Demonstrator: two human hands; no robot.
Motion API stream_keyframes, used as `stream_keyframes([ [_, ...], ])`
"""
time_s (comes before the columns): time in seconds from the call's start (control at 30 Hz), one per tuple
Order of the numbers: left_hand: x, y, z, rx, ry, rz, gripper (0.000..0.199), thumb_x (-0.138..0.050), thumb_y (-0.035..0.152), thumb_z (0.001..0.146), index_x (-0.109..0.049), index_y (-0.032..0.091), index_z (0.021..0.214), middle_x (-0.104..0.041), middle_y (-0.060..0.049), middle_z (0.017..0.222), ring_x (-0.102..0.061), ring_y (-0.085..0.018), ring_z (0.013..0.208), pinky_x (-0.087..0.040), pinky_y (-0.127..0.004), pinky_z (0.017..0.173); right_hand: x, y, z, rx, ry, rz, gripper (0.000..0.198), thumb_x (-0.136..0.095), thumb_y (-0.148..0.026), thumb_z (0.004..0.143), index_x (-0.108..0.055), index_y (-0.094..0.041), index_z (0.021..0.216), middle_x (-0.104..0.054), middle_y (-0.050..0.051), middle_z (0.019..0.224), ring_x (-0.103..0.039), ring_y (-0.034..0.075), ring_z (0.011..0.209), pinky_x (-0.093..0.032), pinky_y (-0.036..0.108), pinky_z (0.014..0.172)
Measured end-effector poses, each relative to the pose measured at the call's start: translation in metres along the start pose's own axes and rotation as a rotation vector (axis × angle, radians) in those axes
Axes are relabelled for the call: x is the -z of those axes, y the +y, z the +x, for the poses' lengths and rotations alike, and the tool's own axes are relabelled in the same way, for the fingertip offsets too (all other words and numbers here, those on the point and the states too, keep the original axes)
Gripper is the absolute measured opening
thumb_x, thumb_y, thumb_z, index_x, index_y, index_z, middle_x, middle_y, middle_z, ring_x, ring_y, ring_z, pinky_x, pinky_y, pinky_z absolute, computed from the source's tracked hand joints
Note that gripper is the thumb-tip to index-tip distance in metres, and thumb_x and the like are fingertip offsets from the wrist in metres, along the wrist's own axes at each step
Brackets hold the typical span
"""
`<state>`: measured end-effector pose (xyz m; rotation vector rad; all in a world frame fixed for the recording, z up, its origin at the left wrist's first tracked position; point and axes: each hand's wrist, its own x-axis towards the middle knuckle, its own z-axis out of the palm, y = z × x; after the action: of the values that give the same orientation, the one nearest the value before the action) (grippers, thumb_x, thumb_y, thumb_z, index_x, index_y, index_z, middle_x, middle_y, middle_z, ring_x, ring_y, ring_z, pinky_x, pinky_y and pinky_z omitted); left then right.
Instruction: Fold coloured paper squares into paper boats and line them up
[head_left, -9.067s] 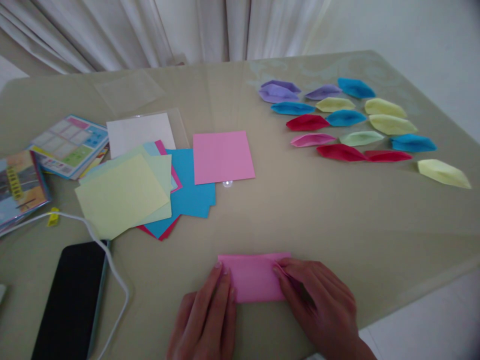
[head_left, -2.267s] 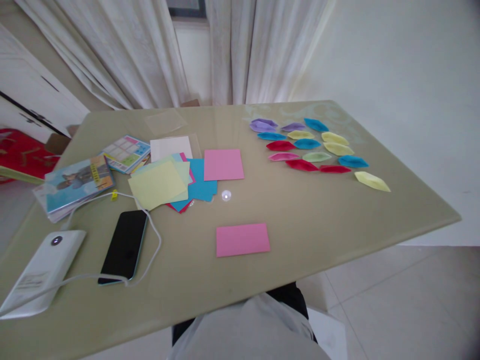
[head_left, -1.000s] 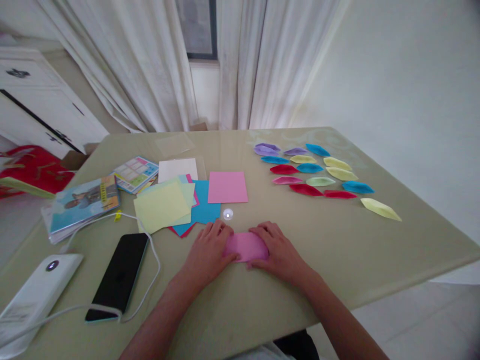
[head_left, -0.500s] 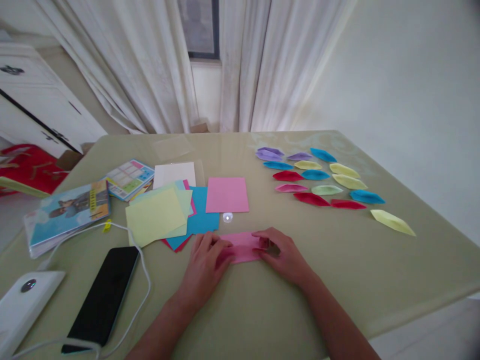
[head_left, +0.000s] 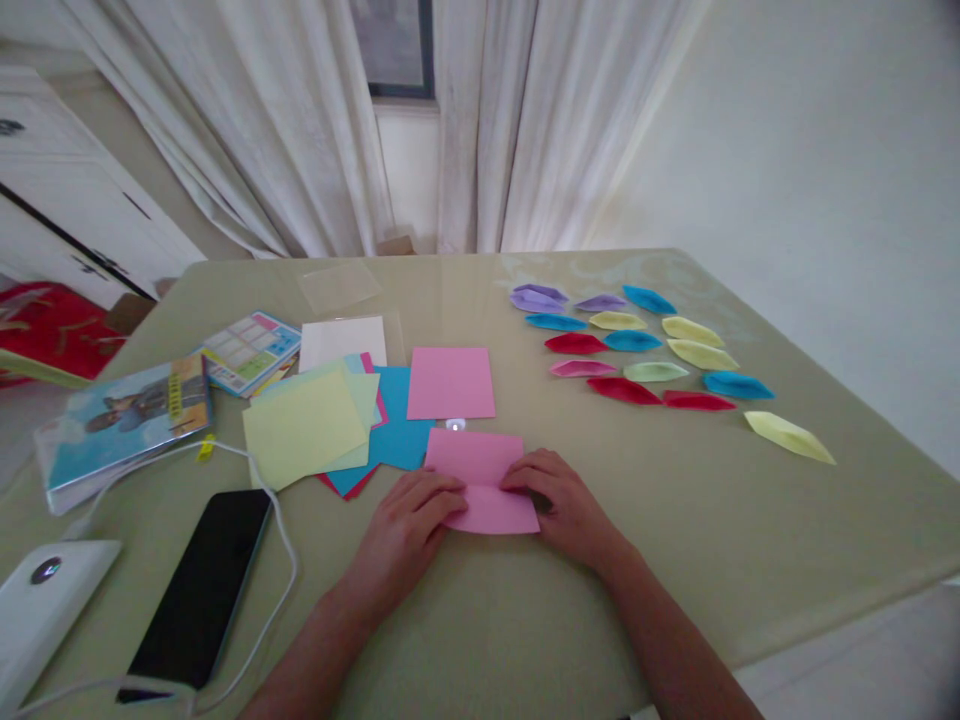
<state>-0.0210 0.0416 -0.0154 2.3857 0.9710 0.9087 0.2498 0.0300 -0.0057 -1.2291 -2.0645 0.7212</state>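
Note:
A sheet of pink origami paper (head_left: pixel 480 458) lies before me, opened out with a crease across its middle. My left hand (head_left: pixel 405 525) grips its left edge near the crease, fingers closed on the paper. On the opposite edge, my right hand (head_left: pixel 568 510) pinches the paper with fingers bent; part of the thumb is hidden. Just beyond the sheet sits a small clear round disc (head_left: pixel 455 425), partly covered by the paper's far edge. A second pink square (head_left: pixel 451 383) lies flat farther back.
Left of my hands are loose yellow sheets (head_left: pixel 304 432), blue paper (head_left: pixel 405 425), a black phone (head_left: pixel 199 590), a white cable (head_left: pixel 289 540), a white device (head_left: pixel 52 600) and a picture-covered book (head_left: pixel 131 420). Several folded paper boats (head_left: pixel 626 391) lie at the right.
The pink paper, a narrow folded strip before, is now unfolded into a taller sheet with its far half spread away from me. Both hands remain at its sides.

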Motion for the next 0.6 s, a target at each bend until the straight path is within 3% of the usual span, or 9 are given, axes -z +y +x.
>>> stream_keyframes([
  [0.2,0.008,-0.002,0.0,-0.012,-0.15,-0.048,0.029,-0.066,0.004,0.091,-0.074,0.024,0.11,-0.081,-0.005,0.121,-0.075,-0.025,0.115,-0.051,-0.054,0.115,0.013,-0.017,-0.007,0.086,-0.146,-0.21,0.043,-0.069,-0.003,0.084,-0.071,-0.022,0.122,-0.076,0.01,0.127,-0.067,0.03,0.117,-0.05,0.049,0.104],
  [0.37,0.02,0.004,0.001,0.065,-0.316,-0.136,0.024,-0.072,0.014,0.094,-0.078,0.027,0.113,-0.077,-0.005,0.136,-0.068,-0.025,0.131,-0.047,-0.054,0.12,0.008,-0.039,-0.029,0.084,-0.201,-0.304,0.017,-0.064,-0.021,0.103,-0.073,-0.024,0.119,-0.076,0.009,0.126,-0.068,0.028,0.114,-0.053,0.047,0.102],
  [0.47,0.019,0.004,0.002,0.056,-0.31,-0.123,0.017,-0.07,0.017,0.098,-0.08,0.028,0.106,-0.079,-0.003,0.132,-0.07,-0.023,0.127,-0.048,-0.05,0.119,-0.002,-0.038,-0.037,0.06,-0.145,-0.311,0.015,-0.065,-0.024,0.105,-0.073,-0.023,0.118,-0.076,0.01,0.12,-0.069,0.028,0.111,-0.056,0.047,0.099],
  [0.6,0.014,0.0,0.005,0.029,-0.211,-0.039,0.018,-0.062,0.017,0.103,-0.079,0.024,0.103,-0.082,-0.005,0.117,-0.076,-0.021,0.112,-0.059,-0.041,0.106,-0.005,-0.036,-0.033,0.043,-0.167,-0.325,0.031,-0.074,-0.038,0.1,-0.07,-0.022,0.127,-0.073,0.013,0.126,-0.067,0.031,0.116,-0.055,0.05,0.102],
])
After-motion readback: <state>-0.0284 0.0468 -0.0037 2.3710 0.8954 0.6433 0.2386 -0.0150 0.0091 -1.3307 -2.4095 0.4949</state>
